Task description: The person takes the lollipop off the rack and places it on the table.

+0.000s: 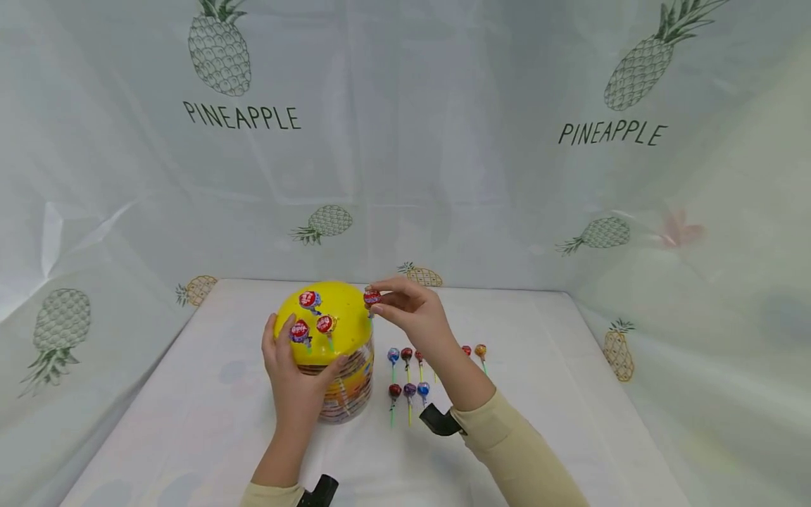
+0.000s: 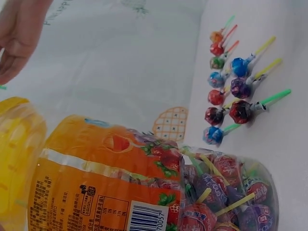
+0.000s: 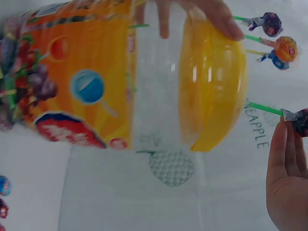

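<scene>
A person's two bare hands work at one clear plastic jar (image 1: 351, 387) standing on a white table (image 1: 538, 422). The left hand (image 1: 294, 380), fingers spread and bent, grips the domed yellow lid (image 1: 348, 327), thumb at the near side. Three lollipops (image 1: 326, 324), one purple, one orange and one blue in the right wrist view, stand with their sticks in the lid. The right hand (image 1: 408, 310) pinches a fourth, a dark red lollipop (image 1: 372, 298) with a green stick, between thumb and fingers at the lid's right side; whether its stick has entered the lid cannot be told. Ten more lie to the right of the jar in two rows, a row of seven (image 2: 215, 97) and a row of three (image 2: 240, 87). Candies inside the jar (image 2: 226, 192) overlap too much to count. Behind hangs one pale sheet (image 1: 431, 176), printed twice with "PINEAPPLE" in the head view.
</scene>
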The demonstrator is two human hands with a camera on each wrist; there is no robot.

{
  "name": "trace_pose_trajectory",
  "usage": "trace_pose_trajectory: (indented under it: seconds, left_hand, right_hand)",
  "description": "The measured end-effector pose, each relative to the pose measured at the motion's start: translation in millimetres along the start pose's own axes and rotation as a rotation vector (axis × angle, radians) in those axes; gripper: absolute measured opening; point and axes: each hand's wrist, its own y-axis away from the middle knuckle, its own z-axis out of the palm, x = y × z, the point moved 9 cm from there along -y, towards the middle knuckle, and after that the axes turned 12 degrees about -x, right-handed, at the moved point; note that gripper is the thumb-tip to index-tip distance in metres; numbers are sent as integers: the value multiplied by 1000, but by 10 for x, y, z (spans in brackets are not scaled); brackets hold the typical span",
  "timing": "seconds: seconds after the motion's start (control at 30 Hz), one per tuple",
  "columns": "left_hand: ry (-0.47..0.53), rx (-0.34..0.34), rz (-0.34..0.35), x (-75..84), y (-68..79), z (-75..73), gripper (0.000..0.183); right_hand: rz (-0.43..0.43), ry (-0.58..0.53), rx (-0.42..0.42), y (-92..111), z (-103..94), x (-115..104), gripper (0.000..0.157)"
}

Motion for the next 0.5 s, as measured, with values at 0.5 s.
trace_pose_trajectory:
  seconds: [0.5]
  left_hand:
    - [2, -213, -38, 33, -90, -115, 88]
  right_hand:
    - [195, -7, 126, 494, -450, 540, 26]
